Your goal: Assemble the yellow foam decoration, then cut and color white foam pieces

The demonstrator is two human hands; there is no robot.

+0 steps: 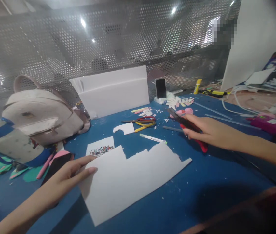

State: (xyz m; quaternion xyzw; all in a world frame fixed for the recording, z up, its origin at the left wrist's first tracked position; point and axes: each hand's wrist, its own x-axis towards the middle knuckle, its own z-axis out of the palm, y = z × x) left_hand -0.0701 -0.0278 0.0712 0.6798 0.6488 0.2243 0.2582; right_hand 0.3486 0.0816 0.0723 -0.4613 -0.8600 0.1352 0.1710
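My left hand (73, 170) pinches the left edge of a large white foam sheet (130, 182) with a jagged cut top edge, which lies on the blue table (201, 191). To the right, my right hand (207, 130) is closed round a red and black utility knife (189, 128), its dark tip pointing toward the back of the table. A white pen (152, 138) lies between the knife and the sheet.
A white backpack (40, 113) and a blue-banded bag (8, 139) sit at left. Behind stand a white foam board (113, 91) and a phone (160, 87). Yellow-handled scissors (144, 123), paper scraps (124, 128), a magenta glue gun (272, 125) and cables lie around.
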